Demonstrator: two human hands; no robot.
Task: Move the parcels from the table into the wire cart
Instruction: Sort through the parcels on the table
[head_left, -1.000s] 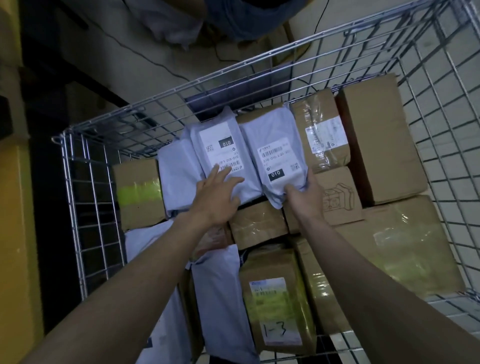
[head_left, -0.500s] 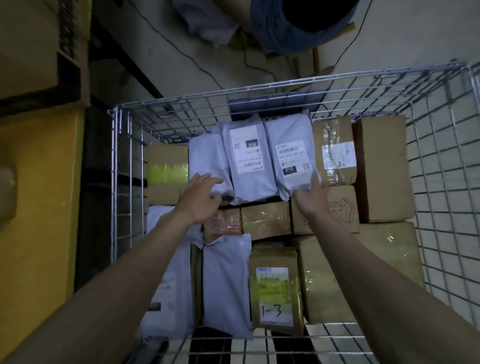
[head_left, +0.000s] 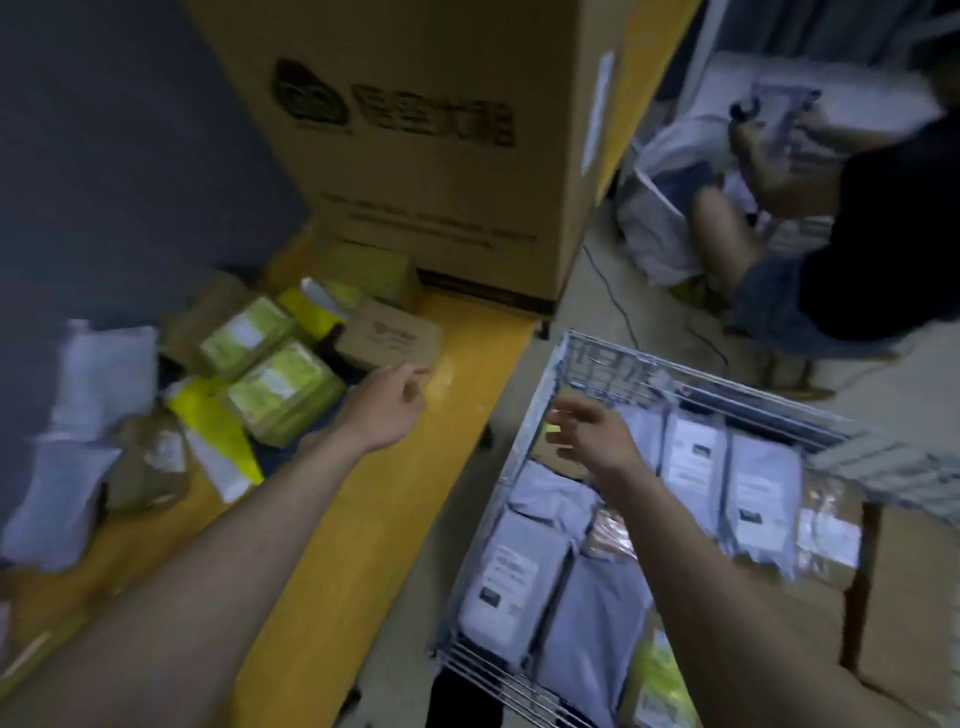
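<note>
Parcels lay in two groups: a loose heap on the yellow counter (head_left: 363, 519) and a packed layer inside the wire cart (head_left: 571, 353) beside it. On the counter, two green-taped boxes (head_left: 283, 392) sat side by side, with a small brown carton (head_left: 389, 335) just beyond them and two grey mailer bags (head_left: 78, 441) at the far left; the blur hid the rest of the heap. In the cart, about five grey mailers (head_left: 691, 462) with white labels could be counted, plus brown boxes along the right side. The left hand (head_left: 387, 402) reached over the counter, fingers loosely curled and holding nothing, its fingertips near the small brown carton and just right of the green-taped boxes. The right hand (head_left: 592, 434) hung above the cart's near corner, fingers spread and empty, over the grey mailers. A large cardboard box (head_left: 415, 145) stood at the counter's far end. Another person (head_left: 857, 234) crouched beyond the cart.
</note>
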